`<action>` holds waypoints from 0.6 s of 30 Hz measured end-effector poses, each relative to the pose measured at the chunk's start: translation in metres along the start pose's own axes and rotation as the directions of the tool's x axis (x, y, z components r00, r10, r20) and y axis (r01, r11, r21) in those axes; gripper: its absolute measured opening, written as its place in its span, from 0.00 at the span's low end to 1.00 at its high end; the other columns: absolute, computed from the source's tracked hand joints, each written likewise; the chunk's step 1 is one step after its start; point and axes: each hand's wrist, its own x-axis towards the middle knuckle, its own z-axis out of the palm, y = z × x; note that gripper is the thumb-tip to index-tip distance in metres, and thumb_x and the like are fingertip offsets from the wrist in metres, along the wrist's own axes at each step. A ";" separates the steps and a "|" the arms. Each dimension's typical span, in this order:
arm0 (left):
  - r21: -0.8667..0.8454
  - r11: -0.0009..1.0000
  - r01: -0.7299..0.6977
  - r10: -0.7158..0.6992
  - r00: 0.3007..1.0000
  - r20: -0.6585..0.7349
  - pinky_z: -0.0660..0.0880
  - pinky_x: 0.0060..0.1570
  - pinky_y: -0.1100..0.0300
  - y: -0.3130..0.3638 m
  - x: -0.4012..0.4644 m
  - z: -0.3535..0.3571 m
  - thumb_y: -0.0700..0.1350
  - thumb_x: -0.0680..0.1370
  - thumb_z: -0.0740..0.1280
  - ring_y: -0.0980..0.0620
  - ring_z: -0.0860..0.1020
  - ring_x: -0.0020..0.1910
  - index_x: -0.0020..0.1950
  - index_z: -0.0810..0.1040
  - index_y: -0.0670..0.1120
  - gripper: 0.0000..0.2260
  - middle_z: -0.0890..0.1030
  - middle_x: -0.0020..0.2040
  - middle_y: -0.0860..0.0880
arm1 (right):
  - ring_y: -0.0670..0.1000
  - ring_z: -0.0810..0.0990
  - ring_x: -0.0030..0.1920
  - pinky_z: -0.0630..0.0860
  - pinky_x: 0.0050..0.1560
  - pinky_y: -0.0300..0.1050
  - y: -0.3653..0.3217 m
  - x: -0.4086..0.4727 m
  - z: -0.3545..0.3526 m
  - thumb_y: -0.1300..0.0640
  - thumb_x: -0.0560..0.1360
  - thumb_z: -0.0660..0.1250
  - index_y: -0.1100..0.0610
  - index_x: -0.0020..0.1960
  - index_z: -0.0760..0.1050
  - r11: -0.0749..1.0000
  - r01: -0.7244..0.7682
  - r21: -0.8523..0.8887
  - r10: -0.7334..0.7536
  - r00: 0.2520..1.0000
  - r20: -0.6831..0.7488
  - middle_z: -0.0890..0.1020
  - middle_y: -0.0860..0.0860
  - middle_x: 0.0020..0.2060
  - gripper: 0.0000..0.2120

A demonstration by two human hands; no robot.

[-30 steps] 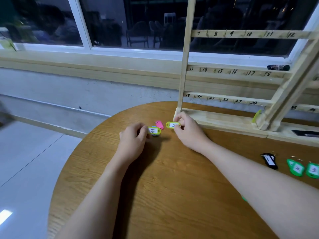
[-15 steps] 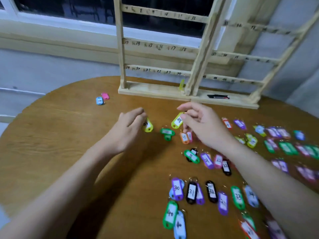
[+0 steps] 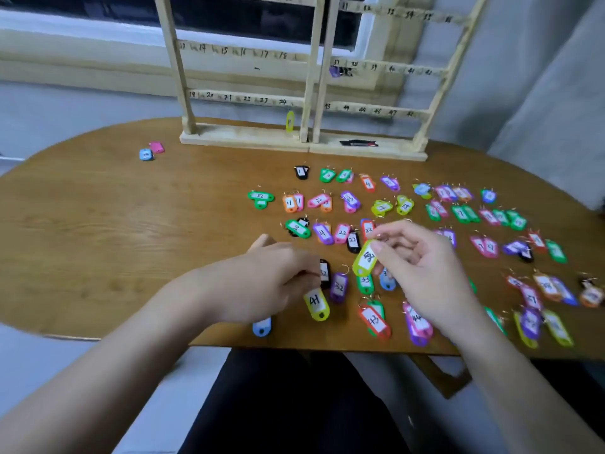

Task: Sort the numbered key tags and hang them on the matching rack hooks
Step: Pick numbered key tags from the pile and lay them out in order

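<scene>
- Two hands are working over the table [image 3: 98, 224] at once: the right hand [image 3: 422, 270] is pinching a yellow-green tag [image 3: 366, 259] by its ring end between thumb and fingertips, lifted just clear of the rows, while the left hand [image 3: 275, 283] is curled down at the ring end of a yellow tag marked 41 [image 3: 316, 303], which is lying on the wood.
- Dozens of other key tags [image 3: 402, 204] are lying in rough number order across the right half of the table, many overlapping in pairs; a pink tag [image 3: 156, 147] and a blue tag [image 3: 145, 154] are sitting well apart near the left edge.
- The wooden rack [image 3: 307, 93] is standing at the far edge, its numbered bars nearly bare: one yellow tag [image 3: 290, 121] is hanging near hook 24, and something purple is hanging near 37.
- The step in hand is looking like placing the two held tags into their rows, not hanging yet.
- The lifted tag's number is reading blurred, perhaps 48, so turning its label squarely to the eye before setting it down is worth doing.
- Keeping the grip at the ring end is leaving the label visible and the ring ready for a hook.
- Lowering each tag into a bare gap, rather than onto neighbours, is avoiding knocking the rows; the right forearm is hovering over the near tags and could sweep them.
</scene>
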 end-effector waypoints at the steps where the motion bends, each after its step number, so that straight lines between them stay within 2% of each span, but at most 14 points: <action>1: 0.039 0.999 0.004 -0.005 1.000 0.023 0.61 0.65 0.48 0.003 -0.001 0.003 0.52 0.85 0.57 0.57 0.70 0.49 0.47 0.73 0.52 0.10 0.74 0.43 0.55 | 0.47 0.83 0.37 0.79 0.42 0.43 0.002 -0.006 -0.001 0.63 0.79 0.69 0.50 0.49 0.81 1.000 -0.010 -0.004 0.010 1.000 0.008 0.84 0.46 0.38 0.09; 7: 0.306 0.952 0.020 -0.032 0.999 0.036 0.62 0.62 0.50 0.008 -0.002 0.014 0.54 0.85 0.56 0.54 0.68 0.53 0.50 0.74 0.54 0.10 0.76 0.49 0.56 | 0.47 0.83 0.36 0.78 0.39 0.37 0.007 -0.027 -0.008 0.62 0.80 0.68 0.50 0.50 0.82 0.998 -0.026 -0.051 0.027 0.999 0.023 0.83 0.45 0.37 0.08; 14: 0.351 0.936 0.014 0.031 0.992 -0.123 0.64 0.61 0.54 0.012 0.003 0.023 0.56 0.83 0.61 0.56 0.67 0.53 0.51 0.74 0.58 0.05 0.75 0.49 0.59 | 0.46 0.83 0.36 0.80 0.39 0.40 0.016 -0.042 -0.033 0.62 0.80 0.68 0.51 0.49 0.81 0.993 -0.068 -0.092 0.064 0.997 -0.046 0.83 0.45 0.36 0.07; 18: 0.374 0.926 0.046 0.003 0.992 -0.130 0.63 0.60 0.57 0.016 0.005 0.027 0.58 0.83 0.60 0.58 0.63 0.50 0.52 0.71 0.60 0.04 0.71 0.48 0.60 | 0.47 0.83 0.36 0.78 0.40 0.41 0.025 -0.049 -0.050 0.62 0.80 0.68 0.51 0.49 0.82 0.992 -0.092 -0.085 0.083 0.990 -0.110 0.84 0.47 0.37 0.07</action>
